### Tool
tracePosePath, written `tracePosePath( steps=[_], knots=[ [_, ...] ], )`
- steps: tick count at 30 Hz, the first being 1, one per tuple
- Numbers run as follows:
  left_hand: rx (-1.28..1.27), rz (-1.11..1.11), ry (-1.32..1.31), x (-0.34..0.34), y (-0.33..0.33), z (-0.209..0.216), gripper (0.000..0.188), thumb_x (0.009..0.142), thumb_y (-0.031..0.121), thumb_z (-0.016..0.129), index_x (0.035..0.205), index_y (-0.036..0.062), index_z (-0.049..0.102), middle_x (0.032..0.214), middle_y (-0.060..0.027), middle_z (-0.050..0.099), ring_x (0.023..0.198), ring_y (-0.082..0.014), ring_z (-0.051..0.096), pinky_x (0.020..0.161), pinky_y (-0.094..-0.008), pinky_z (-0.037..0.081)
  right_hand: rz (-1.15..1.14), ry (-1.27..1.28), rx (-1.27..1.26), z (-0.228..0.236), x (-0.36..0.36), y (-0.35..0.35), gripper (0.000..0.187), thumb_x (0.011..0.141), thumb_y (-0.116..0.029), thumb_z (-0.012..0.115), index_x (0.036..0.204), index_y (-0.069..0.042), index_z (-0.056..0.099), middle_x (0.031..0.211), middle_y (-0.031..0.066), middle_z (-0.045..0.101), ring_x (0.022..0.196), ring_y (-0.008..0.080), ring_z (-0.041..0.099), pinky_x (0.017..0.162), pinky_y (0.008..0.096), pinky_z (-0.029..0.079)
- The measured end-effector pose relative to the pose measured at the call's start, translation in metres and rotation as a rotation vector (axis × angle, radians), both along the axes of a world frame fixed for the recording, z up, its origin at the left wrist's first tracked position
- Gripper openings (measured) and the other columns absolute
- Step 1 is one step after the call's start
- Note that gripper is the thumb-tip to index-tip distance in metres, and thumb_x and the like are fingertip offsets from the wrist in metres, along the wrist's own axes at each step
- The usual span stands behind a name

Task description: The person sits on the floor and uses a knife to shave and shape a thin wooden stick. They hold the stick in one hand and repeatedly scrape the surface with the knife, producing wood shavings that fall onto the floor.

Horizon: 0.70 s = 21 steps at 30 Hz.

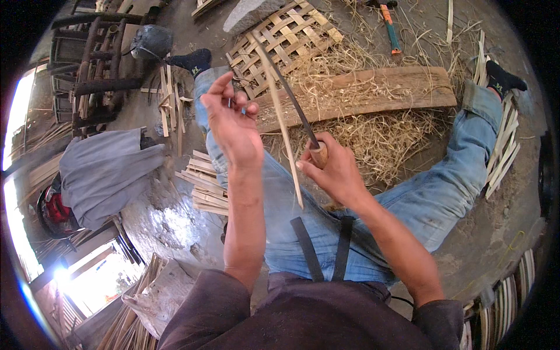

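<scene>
Head view: we see the right hand (338, 172) closed round the knife (297, 108), which points forward, probably to keep its edge off the legs (431, 195). The left hand (234, 128), apart from it, is loosely spread, gripping nothing. Between them slants the strip (285, 134), too blurred for us to tell whether the right hand touches it. Beyond, the plank (402, 93) lies crosswise, likely for easy reach; shavings (388, 149) partly hide the panel (287, 36).
</scene>
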<state>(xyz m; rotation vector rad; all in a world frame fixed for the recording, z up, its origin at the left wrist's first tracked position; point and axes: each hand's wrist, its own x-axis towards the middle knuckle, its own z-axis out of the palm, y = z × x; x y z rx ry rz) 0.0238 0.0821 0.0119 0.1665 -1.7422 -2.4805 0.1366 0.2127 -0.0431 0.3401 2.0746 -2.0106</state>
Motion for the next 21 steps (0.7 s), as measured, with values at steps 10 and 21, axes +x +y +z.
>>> tracePosePath(
  steps=[10, 21],
  knots=[
    [-0.905, -0.155, -0.283, 0.012, -0.027, -0.119, 0.030, 0.091, 0.028, 0.064, 0.110, 0.0049, 0.063, 0.096, -0.0027, 0.062, 0.088, -0.0134, 0.057, 0.076, -0.0307, 0.048, -0.226, -0.228, 0.196, -0.068, 0.003, 0.009, 0.046, 0.076, -0.022, 0.073, 0.111, 0.004, 0.058, 0.088, 0.0232, 0.068, 0.085, 0.0353, 0.068, 0.077, 0.0413, 0.052],
    [-1.202, -0.370, -0.417, -0.019, 0.011, -0.179, 0.034, 0.077, 0.023, 0.074, 0.104, 0.0049, 0.064, 0.096, -0.0102, 0.069, 0.083, -0.0280, 0.068, 0.076, -0.0402, 0.051, -0.200, -0.303, 0.235, -0.062, -0.001, 0.016, 0.045, 0.077, -0.024, 0.070, 0.108, 0.006, 0.057, 0.087, 0.0236, 0.067, 0.082, 0.0351, 0.068, 0.075, 0.0412, 0.052]
  ],
)
